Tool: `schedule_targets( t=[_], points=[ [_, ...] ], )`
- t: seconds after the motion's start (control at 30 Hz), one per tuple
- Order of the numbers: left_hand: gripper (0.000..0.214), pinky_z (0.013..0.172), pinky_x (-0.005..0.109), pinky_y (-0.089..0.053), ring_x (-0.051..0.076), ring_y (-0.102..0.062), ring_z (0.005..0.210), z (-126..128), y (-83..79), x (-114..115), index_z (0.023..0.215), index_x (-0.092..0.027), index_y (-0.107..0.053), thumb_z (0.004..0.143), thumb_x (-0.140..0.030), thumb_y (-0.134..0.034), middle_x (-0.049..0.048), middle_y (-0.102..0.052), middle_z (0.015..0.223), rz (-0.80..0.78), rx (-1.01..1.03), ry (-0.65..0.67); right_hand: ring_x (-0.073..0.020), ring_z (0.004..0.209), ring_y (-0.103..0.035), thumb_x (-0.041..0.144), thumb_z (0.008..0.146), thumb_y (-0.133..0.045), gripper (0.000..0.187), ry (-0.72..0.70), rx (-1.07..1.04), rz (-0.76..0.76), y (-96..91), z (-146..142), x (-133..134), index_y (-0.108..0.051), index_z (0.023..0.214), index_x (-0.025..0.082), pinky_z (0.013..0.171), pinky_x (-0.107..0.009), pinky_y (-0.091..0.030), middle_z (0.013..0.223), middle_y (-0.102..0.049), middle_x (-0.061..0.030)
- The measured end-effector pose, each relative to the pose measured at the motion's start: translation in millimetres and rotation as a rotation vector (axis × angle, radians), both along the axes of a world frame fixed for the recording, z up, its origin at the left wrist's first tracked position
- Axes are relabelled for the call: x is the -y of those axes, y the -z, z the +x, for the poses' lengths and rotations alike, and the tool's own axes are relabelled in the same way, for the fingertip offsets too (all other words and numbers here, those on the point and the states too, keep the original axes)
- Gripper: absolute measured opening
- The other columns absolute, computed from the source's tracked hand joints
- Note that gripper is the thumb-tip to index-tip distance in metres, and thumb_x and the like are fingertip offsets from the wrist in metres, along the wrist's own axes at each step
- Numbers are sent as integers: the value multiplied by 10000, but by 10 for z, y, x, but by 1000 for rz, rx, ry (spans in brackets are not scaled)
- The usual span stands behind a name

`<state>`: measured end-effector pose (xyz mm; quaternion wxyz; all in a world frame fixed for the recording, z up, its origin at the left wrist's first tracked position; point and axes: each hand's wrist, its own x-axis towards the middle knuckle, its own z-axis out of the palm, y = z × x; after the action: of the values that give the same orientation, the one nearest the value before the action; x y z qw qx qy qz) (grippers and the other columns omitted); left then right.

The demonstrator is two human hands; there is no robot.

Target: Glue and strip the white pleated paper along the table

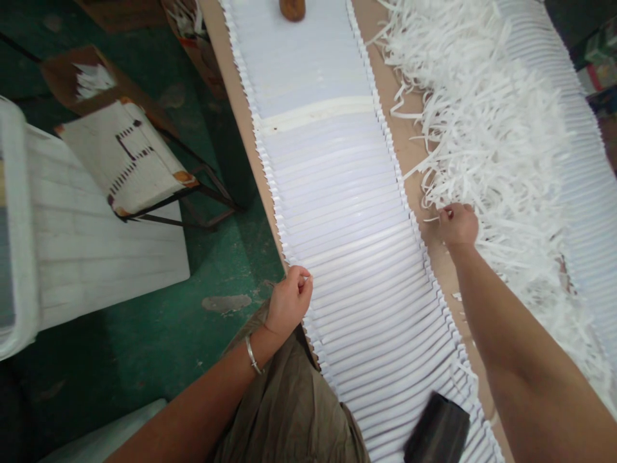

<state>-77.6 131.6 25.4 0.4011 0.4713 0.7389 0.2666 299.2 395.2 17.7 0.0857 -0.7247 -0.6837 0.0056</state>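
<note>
Floor (231, 257): green, with pale worn patches, showing down the left side.
Desk (414, 193): tan, running from the upper middle to the lower right; its bare top shows in narrow bands.
Row (332, 173): white, long, lying along the desk; many slats side by side with jagged ends down both long sides, the nearer ones more deeply grooved.
Heap (491, 141): loose, curled white ribbons, piled to the right of the row.
Second row (578, 173): whitish and ribbed, beyond the heap at far right.
Crate (96, 257): white, on the floor at left.
Stool (130, 157): dark frame, pale top with dark marks, just beside the crate.
Box (58, 74): brown, behind the stool, white scraps (94, 80) inside.
Left hand (289, 299): at the row's left edge, thumb and fingertips together; cannot tell whether they grip a slat.
Right hand (459, 224): at the heap's near-left side, above the desk, thumb and finger together; a thin ribbon end (430, 220) shows at the tips, but whether it is pinched is unclear.
Block (436, 431): black, resting on the row's near end.
Knob (292, 8): brown, over the row's far end, cut off by the top border.
Bracelet (253, 355): silvery, around the left wrist.
</note>
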Motion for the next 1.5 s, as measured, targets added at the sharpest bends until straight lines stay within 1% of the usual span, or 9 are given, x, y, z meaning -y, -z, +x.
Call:
schedule_targets(
  t=[0.13, 0.3, 0.47, 0.53, 0.63, 0.93, 1.07, 1.33, 1.5],
  points=[
    [111, 576, 245, -361, 155, -565, 580, 88, -75, -3, 962, -225, -567, 944, -310, -498, -27, -572, 643, -17, 50, 72, -228, 772, -559, 404, 891, -542, 311, -101, 2, 6, -176, 171, 285, -753, 944, 182, 718, -356, -432, 927, -618, -100],
    [177, 651, 276, -445, 183, -613, 689, 297, -215, -80, 959, -219, -625, 971, -288, -463, 12, -624, 721, -5, 101, 241, -253, 827, -581, 381, 966, -506, 313, -367, 173, -67, -641, 273, 1136, -755, 874, 214, 748, -378, -422, 873, -641, -104],
    [346, 910, 323, -526, 202, -666, 1051, 773, -503, -127, 1243, -251, -659, 990, -263, -423, 90, -625, 1346, 194, 222, 515, -257, 957, -626, 232, 969, -509, 167, -705, -20, -338, -1051, -293, 1963, -668, 917, 225, 914, -439, -437, 1015, -718, -89],
    [350, 906, 325, -533, 207, -668, 1051, 922, -611, -135, 1248, -256, -668, 980, -254, -442, 82, -644, 1327, 200, 268, 612, -222, 886, -644, 205, 988, -466, 175, -750, -171, -454, -1128, -582, 2159, -632, 937, 226, 947, -435, -450, 932, -720, -64],
    [249, 799, 314, -528, 209, -669, 883, 940, -666, -152, 986, -211, -722, 968, -269, -480, 72, -724, 1002, 120, 287, 617, -209, 804, -657, 279, 1019, -445, 203, -682, -325, -549, -1150, -848, 2268, -619, 925, 233, 852, -385, -495, 836, -715, -45],
    [234, 558, 239, -410, 144, -542, 566, -106, -328, -53, 721, -193, -639, 871, -364, -584, -9, -608, 593, -93, 289, 169, -204, 749, -693, 509, 956, -547, 329, -449, -518, -659, -903, -598, 1733, -721, 877, 241, 717, -317, -531, 793, -753, -28],
    [284, 582, 249, -451, 141, -559, 508, -426, -218, -37, 700, -193, -620, 875, -410, -562, -13, -596, 537, -154, 367, 87, -203, 733, -671, 585, 895, -593, 387, -330, -529, -643, -722, -387, 1383, -731, 854, 225, 694, -312, -517, 751, -736, -37],
    [224, 578, 243, -444, 142, -590, 538, -366, -33, -282, 679, -201, -568, 864, -322, -600, -11, -625, 586, -96, 171, -129, -159, 588, -606, 623, 736, -744, 439, -48, -635, -547, -461, -385, 714, -673, 772, 191, 572, -283, -485, 638, -688, -37],
    [184, 642, 254, -458, 165, -624, 634, -281, 116, -413, 723, -202, -615, 893, -263, -581, -2, -646, 635, -73, 32, -140, -142, 587, -603, 510, 801, -741, 337, 14, -658, -489, -393, -466, 388, -692, 842, 179, 598, -278, -503, 672, -707, -60]
  ],
)
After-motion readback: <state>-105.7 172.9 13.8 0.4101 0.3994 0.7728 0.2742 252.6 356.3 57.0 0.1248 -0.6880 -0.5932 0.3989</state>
